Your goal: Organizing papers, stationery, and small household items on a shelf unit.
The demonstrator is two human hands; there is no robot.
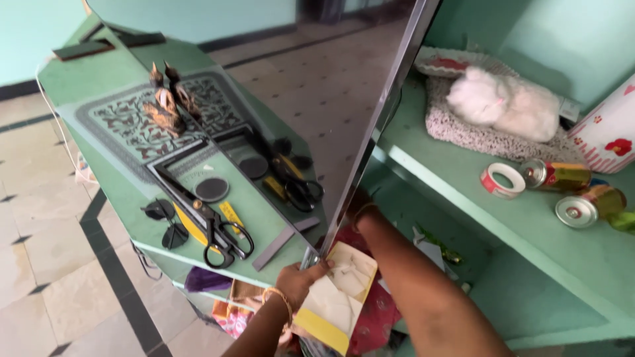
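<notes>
Green worktop (132, 198) far left over pale tiled floor, with black-handled scissors (218, 231) and a dark carved figurine (165, 109). Near centre, left hand (297, 281) with grip closed on the lower corner of a tall metal-framed mirror panel (370, 132), yellow-and-white folded paper (337, 297) just beside. Right hand (357, 205) behind the panel edge, grip hidden, cannot tell. Far right on green shelf (516, 225): red-and-white tape roll (503, 180), two shiny cans (575, 195), white fluffy toy (503, 102).

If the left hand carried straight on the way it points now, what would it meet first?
The left hand points up toward the mirror panel, gripping its lower edge with yellow-and-white paper beside it. Going on, it would likely press against the mirror itself; depth is hard to judge.
</notes>
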